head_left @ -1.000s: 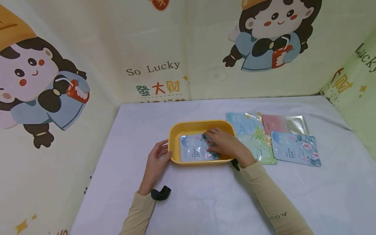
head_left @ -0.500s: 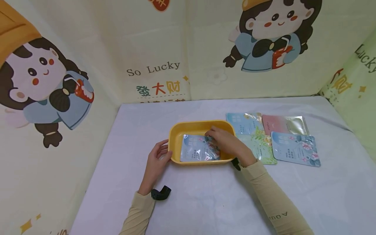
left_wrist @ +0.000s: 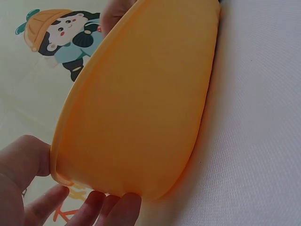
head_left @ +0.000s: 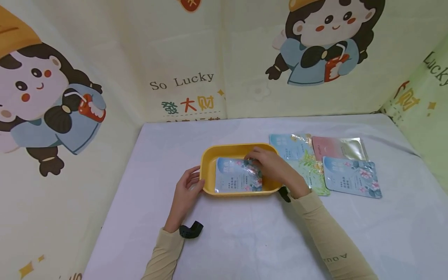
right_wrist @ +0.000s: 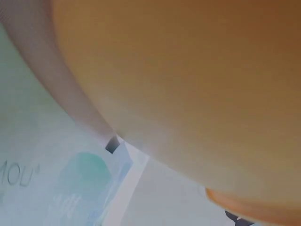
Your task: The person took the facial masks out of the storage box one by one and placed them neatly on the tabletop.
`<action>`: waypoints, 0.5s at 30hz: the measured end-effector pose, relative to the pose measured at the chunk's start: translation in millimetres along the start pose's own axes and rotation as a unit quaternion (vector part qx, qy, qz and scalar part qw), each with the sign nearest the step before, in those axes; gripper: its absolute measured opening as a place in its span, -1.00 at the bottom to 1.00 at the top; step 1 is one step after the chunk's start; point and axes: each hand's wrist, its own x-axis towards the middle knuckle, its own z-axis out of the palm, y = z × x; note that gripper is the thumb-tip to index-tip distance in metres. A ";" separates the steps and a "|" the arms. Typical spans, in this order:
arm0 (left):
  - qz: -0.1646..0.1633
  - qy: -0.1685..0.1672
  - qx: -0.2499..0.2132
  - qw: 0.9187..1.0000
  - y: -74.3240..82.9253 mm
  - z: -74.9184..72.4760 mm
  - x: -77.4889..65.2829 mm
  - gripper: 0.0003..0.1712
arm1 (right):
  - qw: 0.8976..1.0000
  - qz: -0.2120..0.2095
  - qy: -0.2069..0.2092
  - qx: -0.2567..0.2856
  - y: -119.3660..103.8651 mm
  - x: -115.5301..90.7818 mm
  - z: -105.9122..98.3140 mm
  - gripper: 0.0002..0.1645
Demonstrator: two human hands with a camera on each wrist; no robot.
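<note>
In the head view, a pale blue sheet mask packet with pink flowers lies in a yellow tray. My right hand reaches over the tray's right end, its bent fingers at the packet's upper right edge; the thumb tip is hidden. At the tray's left end, my left hand holds the rim. The left wrist view shows the thumb on the rim and fingertips along the tray's end wall. The tray's yellow side fills most of the right wrist view, where my right fingers are out of sight.
Right of the tray lie several other flat packets: a blue one, a green one, a pink and silver one and a blue flowered one. A white cloth covers the table, and printed curtains rise behind.
The blue packet in the tray has shifted slightly, and more of its right side shows. My right hand has drawn a little to the right along its upper edge. The left hand stays put.
</note>
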 end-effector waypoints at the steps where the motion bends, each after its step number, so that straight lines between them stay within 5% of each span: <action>1: 0.000 0.001 0.000 1.000 0.1 -0.1 0.0 -0.47 | 1.000 -0.003 0.001 0.000 0.0 0.0 -1.1 -0.78; 15: 0.003 0.006 0.006 1.000 1.9 0.0 -1.6 -0.48 | 0.999 -0.004 0.004 0.047 1.9 -2.1 -16.3 -0.82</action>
